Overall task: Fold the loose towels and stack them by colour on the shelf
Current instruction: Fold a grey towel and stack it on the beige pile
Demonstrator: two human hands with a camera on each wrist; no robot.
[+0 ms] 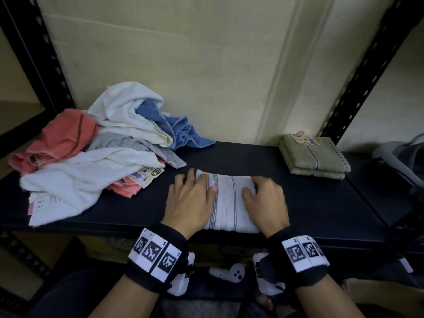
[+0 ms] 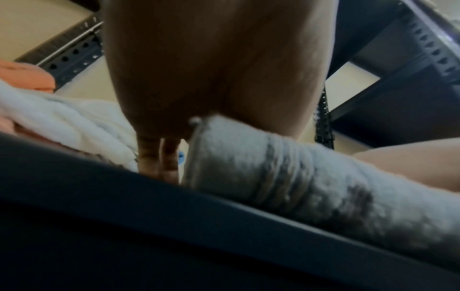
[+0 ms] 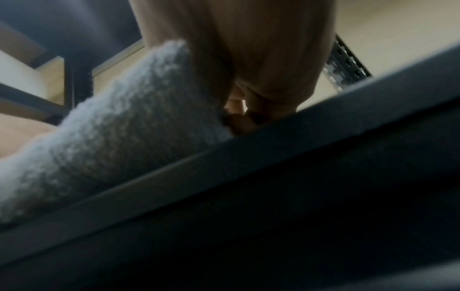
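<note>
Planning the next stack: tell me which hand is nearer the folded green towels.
Right. The right hand grips the striped towel's end facing the green towels; the left hand holds the far end.

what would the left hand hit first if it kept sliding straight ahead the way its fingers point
Probably nothing soon: the left hand points over bare shelf toward the wall; the grey towel lies just left of that line.

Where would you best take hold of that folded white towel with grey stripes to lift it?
Probably by its two short ends, from left and right, fingers tucked under. The folded white striped towel is a soft slab; left hand and right hand already flank it, which should keep the folds together.
</note>
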